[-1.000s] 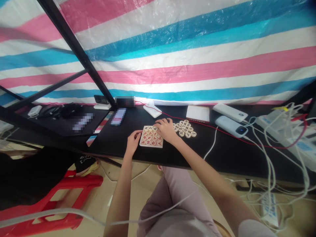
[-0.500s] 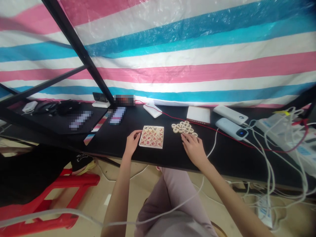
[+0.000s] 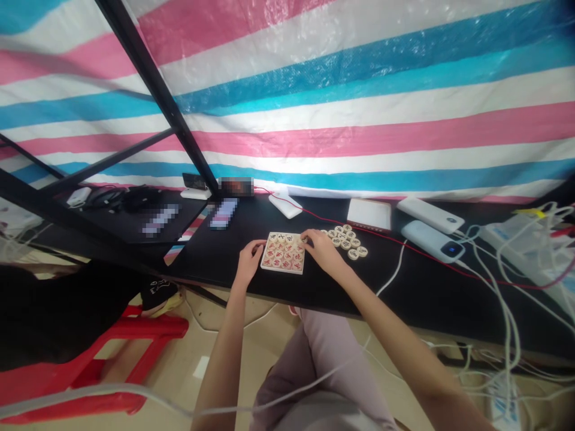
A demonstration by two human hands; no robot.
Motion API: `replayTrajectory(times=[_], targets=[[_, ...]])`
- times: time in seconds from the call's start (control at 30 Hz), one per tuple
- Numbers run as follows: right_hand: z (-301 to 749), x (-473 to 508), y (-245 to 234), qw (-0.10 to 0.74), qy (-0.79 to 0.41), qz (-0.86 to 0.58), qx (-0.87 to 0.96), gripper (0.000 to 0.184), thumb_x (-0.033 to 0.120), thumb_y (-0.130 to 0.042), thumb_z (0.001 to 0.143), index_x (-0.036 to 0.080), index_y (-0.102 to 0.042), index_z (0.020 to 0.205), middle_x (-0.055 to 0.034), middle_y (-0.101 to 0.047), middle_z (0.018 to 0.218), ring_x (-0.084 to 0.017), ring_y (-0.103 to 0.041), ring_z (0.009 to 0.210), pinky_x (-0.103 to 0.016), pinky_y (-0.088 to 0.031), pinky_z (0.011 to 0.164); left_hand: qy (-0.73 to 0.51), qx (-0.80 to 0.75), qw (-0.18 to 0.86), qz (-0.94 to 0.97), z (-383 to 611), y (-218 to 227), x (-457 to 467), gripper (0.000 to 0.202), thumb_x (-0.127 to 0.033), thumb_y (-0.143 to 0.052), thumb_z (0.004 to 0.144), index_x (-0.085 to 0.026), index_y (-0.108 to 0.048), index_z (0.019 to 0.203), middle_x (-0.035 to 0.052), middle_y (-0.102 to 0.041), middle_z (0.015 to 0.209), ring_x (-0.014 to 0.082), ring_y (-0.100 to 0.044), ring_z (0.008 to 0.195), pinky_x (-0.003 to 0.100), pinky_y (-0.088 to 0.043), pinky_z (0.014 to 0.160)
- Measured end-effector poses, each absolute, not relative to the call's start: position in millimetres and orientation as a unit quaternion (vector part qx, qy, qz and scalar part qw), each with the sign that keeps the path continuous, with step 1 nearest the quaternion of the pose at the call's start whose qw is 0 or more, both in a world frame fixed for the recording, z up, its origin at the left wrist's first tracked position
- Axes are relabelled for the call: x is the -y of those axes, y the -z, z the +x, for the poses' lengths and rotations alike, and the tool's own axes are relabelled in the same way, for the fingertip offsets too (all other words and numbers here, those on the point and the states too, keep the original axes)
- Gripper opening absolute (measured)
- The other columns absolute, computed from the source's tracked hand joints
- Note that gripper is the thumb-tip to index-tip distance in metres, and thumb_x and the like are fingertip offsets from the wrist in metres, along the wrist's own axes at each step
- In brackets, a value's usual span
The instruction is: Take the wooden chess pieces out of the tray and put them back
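Observation:
A shallow white box [image 3: 282, 271] on the black table holds rows of round Chinese chess pieces [image 3: 278, 246], most with red characters and a few along the far row with black ones. My left hand [image 3: 248, 263] grips the left edge of the box with curled fingers. Over the box's far right corner, my right hand [image 3: 322, 248] pinches a chess piece [image 3: 304, 240], mostly hidden by the fingers. Loose pieces with black characters [image 3: 345, 243] lie in a cluster to the right of that hand, partly covered by it.
Behind the pieces lie a white flat tray [image 3: 369, 214] and a red cable. Two power banks [image 3: 432, 240] and tangled white cables [image 3: 507, 287] occupy the right side. A phone [image 3: 223, 214] lies at the left. A person in black sits by a red stool [image 3: 153, 328].
My right hand has moved left from the loose pieces to the box's far right corner. The loose cluster looks slightly shifted. My left hand stays at the box. The view has turned slightly left.

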State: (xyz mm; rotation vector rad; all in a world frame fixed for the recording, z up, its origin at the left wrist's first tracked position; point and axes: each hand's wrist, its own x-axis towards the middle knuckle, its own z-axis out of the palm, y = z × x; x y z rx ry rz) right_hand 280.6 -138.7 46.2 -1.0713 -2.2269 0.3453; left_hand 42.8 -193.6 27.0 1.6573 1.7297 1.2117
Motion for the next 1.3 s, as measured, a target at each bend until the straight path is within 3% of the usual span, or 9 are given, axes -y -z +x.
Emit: replayTrajectory(times=[0.23, 0.47, 0.67, 0.93, 1.1, 1.3], targets=[[270.8, 128.1, -37.0, 0.293, -0.091, -0.424, 0.852, 0.007, 0.017, -0.05, 0.086, 0.018, -0.057, 0.086, -0.0048, -0.065, 0.088, -0.02, -0.054, 0.088, -0.031, -0.031, 0.078, -0.441, -0.622, 0.225, 0.607, 41.2, -25.4, 192.9, 0.025, -0.027, -0.046, 0.085, -0.018, -0.065, 0.099, 0.0064, -0.068, 0.101, 0.0179, -0.063, 0.088, 0.032, -0.048, 0.084], [272.8, 134.5, -43.8, 0.277, -0.042, -0.436, 0.855, 0.016, 0.027, -0.05, 0.089, 0.02, -0.063, 0.085, -0.0051, -0.067, 0.102, -0.02, -0.054, 0.092, -0.036, -0.026, 0.081, -0.44, -0.625, 0.231, 0.602, 41.4, -25.1, 194.2, 0.026, -0.027, -0.046, 0.085, -0.018, -0.065, 0.1, 0.0068, -0.068, 0.102, 0.0182, -0.063, 0.089, 0.032, -0.048, 0.085], [301.7, 137.6, -48.5, 0.283, 0.041, -0.472, 0.834, 0.025, 0.023, -0.043, 0.091, 0.021, -0.064, 0.104, -0.007, -0.064, 0.116, -0.022, -0.053, 0.099, -0.039, -0.027, 0.084, -0.445, -0.621, 0.232, 0.603, 42.0, -25.3, 194.5, 0.026, -0.027, -0.046, 0.085, -0.018, -0.066, 0.1, 0.0065, -0.068, 0.103, 0.0176, -0.063, 0.089, 0.031, -0.048, 0.084], [339.6, 152.9, -24.9, 0.219, 0.095, -0.441, 0.865, 0.032, 0.019, -0.044, 0.09, 0.019, -0.058, 0.118, -0.0092, -0.061, 0.122, -0.025, -0.05, 0.11, -0.045, -0.025, 0.091, -0.441, -0.63, 0.228, 0.597, 43.4, -28.1, 194.6, 0.026, -0.027, -0.047, 0.085, -0.018, -0.066, 0.1, 0.0055, -0.069, 0.099, 0.0168, -0.063, 0.084, 0.03, -0.049, 0.082], [331.1, 171.7, -34.3, 0.222, 0.086, -0.422, 0.875, 0.02, 0.023, -0.047, 0.09, 0.018, -0.061, 0.102, -0.0103, -0.062, 0.119, -0.027, -0.049, 0.11, -0.043, -0.026, 0.088, -0.444, -0.626, 0.229, 0.599, 42.8, -26.1, 194.8, 0.026, -0.027, -0.047, 0.085, -0.019, -0.066, 0.1, 0.0054, -0.069, 0.1, 0.017, -0.063, 0.084, 0.029, -0.049, 0.08], [316.1, 177.9, -42.8, 0.21, 0.062, -0.417, 0.882, 0.015, 0.017, -0.046, 0.089, 0.017, -0.061, 0.086, -0.0082, -0.068, 0.095, -0.021, -0.055, 0.088, -0.038, -0.025, 0.081, -0.444, -0.625, 0.224, 0.601, 41.9, -24.9, 195.1, 0.026, -0.026, -0.047, 0.085, -0.018, -0.066, 0.1, 0.0061, -0.068, 0.101, 0.0172, -0.062, 0.086, 0.031, -0.048, 0.084]])
